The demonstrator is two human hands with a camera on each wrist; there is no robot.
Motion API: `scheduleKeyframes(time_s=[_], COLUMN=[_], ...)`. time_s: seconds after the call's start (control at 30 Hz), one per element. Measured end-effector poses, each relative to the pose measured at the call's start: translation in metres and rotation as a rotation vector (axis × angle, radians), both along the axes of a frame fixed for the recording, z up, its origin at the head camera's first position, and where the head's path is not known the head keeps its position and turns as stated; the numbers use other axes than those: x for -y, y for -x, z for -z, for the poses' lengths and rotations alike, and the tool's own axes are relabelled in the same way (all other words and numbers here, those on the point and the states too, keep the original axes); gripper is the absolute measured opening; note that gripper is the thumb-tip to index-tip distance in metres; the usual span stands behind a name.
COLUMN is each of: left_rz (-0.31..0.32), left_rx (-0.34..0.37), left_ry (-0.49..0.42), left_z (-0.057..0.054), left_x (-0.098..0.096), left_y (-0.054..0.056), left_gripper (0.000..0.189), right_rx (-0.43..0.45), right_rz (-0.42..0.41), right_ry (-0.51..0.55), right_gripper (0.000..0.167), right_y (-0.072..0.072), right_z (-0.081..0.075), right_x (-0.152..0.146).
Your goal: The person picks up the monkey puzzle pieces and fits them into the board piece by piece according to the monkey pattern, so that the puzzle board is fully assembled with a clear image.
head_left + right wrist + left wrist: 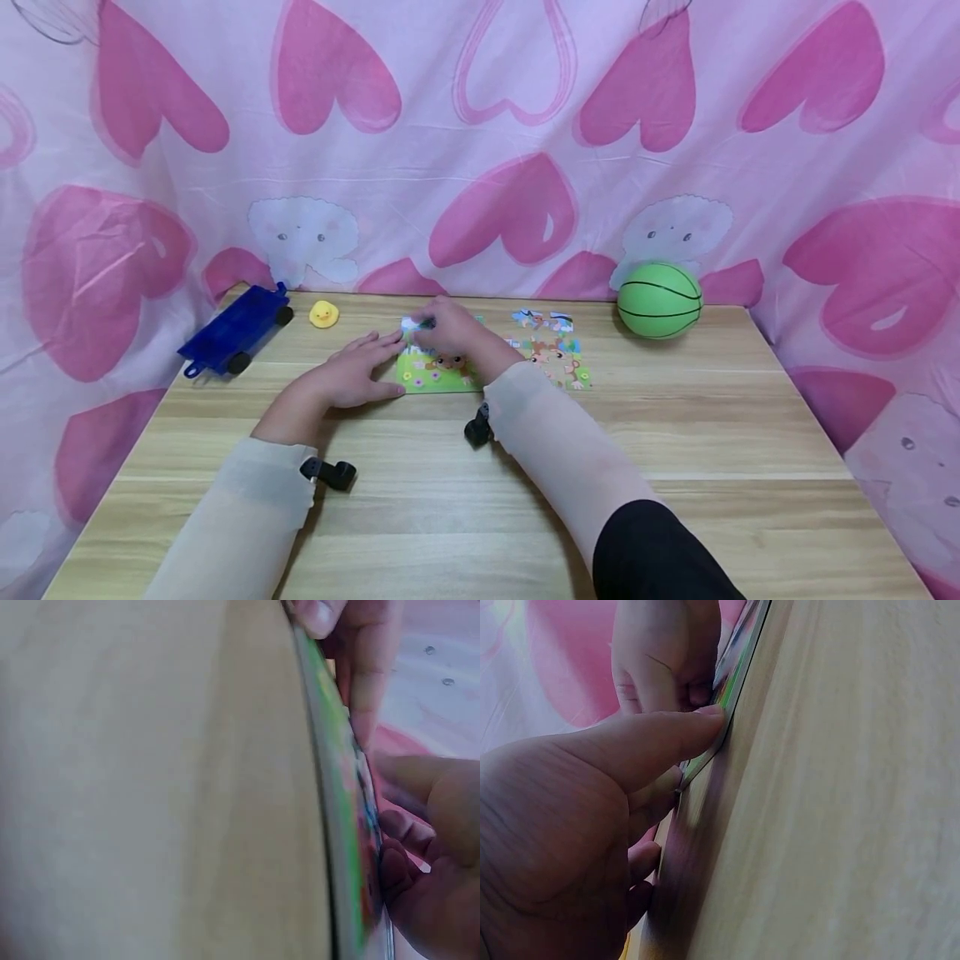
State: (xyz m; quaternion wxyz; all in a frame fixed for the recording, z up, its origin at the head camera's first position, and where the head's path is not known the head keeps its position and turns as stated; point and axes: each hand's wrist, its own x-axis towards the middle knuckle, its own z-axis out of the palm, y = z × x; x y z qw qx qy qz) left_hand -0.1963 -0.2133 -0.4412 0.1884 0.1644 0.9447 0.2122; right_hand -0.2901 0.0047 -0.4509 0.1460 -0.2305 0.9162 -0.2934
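A jigsaw puzzle board (438,382) with a monkey and flowers on green lies flat near the table's far edge. My left hand (352,371) rests beside it with fairly straight fingers; in the left wrist view the thumb (697,727) and a fingertip touch the board's edges near one corner. Over the board's upper left, the curled fingers of my right hand (447,327) pinch a small bluish puzzle piece (427,322), mostly hidden under them. The right wrist view has the right hand (442,840) low against the board's face. Other puzzle pieces (555,360) lie right of my forearm.
A further strip of puzzle pieces (542,320) lies behind those. At the back right sits a green ball (660,301) with black lines. To the left are a yellow toy duck (324,314) and a blue wheeled toy cart (236,331). A pink heart-patterned curtain (412,200) hangs behind the table.
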Motion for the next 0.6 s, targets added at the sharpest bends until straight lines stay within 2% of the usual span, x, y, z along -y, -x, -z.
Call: scheduleKeyframes(time_s=[0.23, 0.43, 0.6], left_rz=[-0.001, -0.004, 0.003], left_rx=[0.011, -0.002, -0.009], left_ry=[0.008, 0.019, 0.018], left_z=[0.004, 0.004, 0.003], left_x=[-0.002, -0.001, -0.001], left_y=[0.003, 0.004, 0.003], left_gripper=[0.090, 0.091, 0.091], right_rx=[0.034, 0.037, -0.011], right_rz=[0.058, 0.163, 0.262], right_ry=[0.231, 0.311, 0.357], right_gripper=[0.052, 0.054, 0.052], right_y=[0.003, -0.003, -0.003], right_z=[-0.014, -0.028, -0.026], right_x=[-0.036, -0.084, -0.121])
